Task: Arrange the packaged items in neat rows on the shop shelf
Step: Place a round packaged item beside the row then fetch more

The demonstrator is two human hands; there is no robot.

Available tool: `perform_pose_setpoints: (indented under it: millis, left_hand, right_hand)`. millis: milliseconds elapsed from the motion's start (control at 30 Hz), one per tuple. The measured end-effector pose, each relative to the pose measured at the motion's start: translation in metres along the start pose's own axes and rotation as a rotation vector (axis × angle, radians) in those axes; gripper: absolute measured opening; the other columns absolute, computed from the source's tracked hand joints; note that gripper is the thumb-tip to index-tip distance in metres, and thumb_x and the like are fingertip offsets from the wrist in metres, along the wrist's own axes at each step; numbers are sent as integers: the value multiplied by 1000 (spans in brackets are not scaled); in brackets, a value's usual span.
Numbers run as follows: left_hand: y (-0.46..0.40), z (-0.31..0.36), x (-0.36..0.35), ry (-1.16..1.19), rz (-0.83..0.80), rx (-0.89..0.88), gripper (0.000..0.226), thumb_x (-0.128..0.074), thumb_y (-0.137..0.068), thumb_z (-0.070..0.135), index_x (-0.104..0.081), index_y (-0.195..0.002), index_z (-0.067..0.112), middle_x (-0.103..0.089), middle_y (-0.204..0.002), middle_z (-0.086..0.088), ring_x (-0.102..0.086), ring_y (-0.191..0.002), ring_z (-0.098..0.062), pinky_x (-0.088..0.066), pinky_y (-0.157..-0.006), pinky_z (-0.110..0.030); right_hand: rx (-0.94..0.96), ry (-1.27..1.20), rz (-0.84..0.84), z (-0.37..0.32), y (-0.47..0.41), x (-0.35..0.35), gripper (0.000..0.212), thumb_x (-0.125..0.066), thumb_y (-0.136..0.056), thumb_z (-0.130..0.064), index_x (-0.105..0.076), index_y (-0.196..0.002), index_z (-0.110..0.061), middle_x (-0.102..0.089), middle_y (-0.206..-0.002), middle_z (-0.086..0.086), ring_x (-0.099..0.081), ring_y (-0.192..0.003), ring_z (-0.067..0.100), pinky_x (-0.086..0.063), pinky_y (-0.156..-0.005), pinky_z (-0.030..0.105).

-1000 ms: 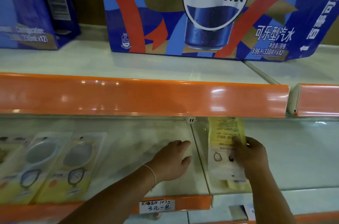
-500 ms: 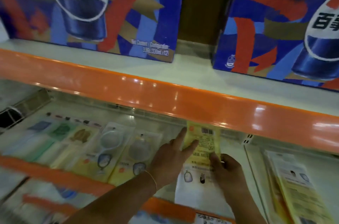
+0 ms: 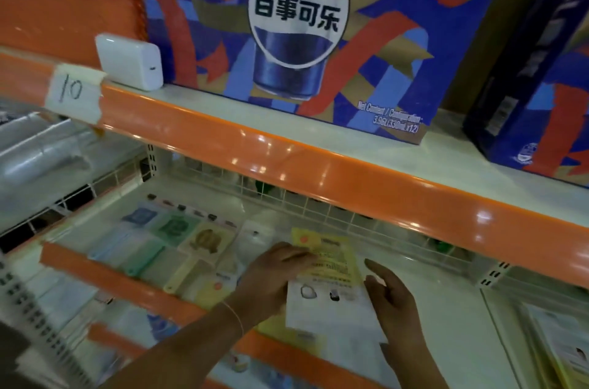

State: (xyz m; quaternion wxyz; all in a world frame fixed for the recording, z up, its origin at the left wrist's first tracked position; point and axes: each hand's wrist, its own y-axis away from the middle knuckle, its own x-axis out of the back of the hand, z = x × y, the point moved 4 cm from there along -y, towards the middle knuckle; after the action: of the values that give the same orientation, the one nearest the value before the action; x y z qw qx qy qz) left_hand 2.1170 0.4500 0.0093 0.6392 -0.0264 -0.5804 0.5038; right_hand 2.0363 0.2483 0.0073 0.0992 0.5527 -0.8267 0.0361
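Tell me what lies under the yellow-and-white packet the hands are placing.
The yellow-and-white packet lies on the white shelf, overlapping another yellow pack at its lower-left corner. Anything directly beneath is covered.

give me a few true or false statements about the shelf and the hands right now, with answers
1. The left hand rests on the yellow and white packet. True.
2. The right hand is clenched in a fist around the packet. False: its fingers are spread open beside the packet's right edge.
3. A blue cola carton stands on the shelf above the hands. True.
4. The paper tag on the orange shelf edge reads 25. False: it reads 10.
5. The packet lies on the lower shelf, to the right of a row of other flat packets. True.
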Motion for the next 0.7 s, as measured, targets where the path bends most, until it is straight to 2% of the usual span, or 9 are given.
perform_pose_setpoints:
  millis: [100, 167, 233, 300, 400, 467, 533, 600, 700]
  left_hand:
    - [-5, -11, 25, 95, 41, 84, 31, -51, -84, 23, -74, -100, 11, -73, -90, -3, -58, -87, -7, -44, -78, -7]
    - [-2, -20, 36, 204, 44, 97, 22, -60, -84, 31, -75, -84, 16, -69, -73, 4, -54, -74, -3, -40, -68, 0]
    - [-4, -27, 44, 332, 12, 203, 27, -69, -80, 47, -60, -61, 30, -53, -53, 13, -46, -52, -4, -41, -51, -12]
    - [-3, -32, 46, 465, -46, 343, 42, -69, -75, 59, -46, -53, 32, -45, -48, 11, -48, -44, -9, -44, -46, -35]
    - [-6, -26, 56, 685, -198, 525, 41, -69, -79, 55, -53, -64, 20, -53, -53, 4, -64, -48, -23, -53, -49, -43]
    - [-9, -25, 54, 789, -334, 654, 42, -66, -86, 45, -55, -76, 6, -55, -54, 1, -64, -47, -24, -51, -44, -35]
    - [-7, -29, 49, 849, -432, 747, 31, -62, -92, 37, -61, -81, 8, -49, -49, 2, -54, -41, -19, -38, -43, -26]
    - [-4, -32, 43, 902, -491, 804, 24, -63, -91, 35, -68, -92, 12, -45, -52, -3, -37, -41, -14, -26, -47, -27]
    - [4, -27, 35, 852, -492, 855, 21, -65, -90, 33, -70, -85, 14, -47, -46, 1, -37, -37, -10, -29, -44, -21]
  right_hand:
    - [78, 84, -114, -6, 7, -21, 58, -87, -67, -26, -64, -119, -34, -63, -119, -4, -65, -98, 14, -56, -77, 26]
    - [197, 219, -57, -16, 10, -35, 39, -79, -74, -33, -66, -110, -36, -61, -120, -17, -63, -97, 1, -54, -73, 22]
    - [247, 191, -25, -24, 13, -48, 17, -70, -84, -22, -69, -96, -34, -72, -104, -14, -68, -85, 0, -52, -68, 20]
    - [240, 142, -8, -29, 17, -55, 7, -66, -87, -33, -72, -87, -29, -75, -86, -6, -69, -76, 10, -54, -67, 32]
    - [228, 39, 24, -32, 22, -58, 54, -64, -77, -63, -69, -85, -9, -60, -83, 32, -57, -62, 32, -43, -61, 37]
    - [186, -20, 33, -34, 25, -58, 66, -65, -74, -65, -65, -90, -2, -53, -81, 38, -52, -62, 41, -41, -60, 37]
    - [123, -68, 50, -29, 24, -53, 76, -69, -75, -62, -58, -93, 11, -46, -68, 28, -45, -56, 26, -37, -55, 33]
    - [54, -115, 53, -24, 23, -49, 64, -68, -79, -49, -60, -97, 12, -46, -67, 24, -44, -54, 21, -36, -52, 28]
    - [-46, -132, 27, -19, 26, -54, 19, -67, -87, -26, -72, -103, -16, -68, -84, 28, -67, -75, 39, -52, -70, 38]
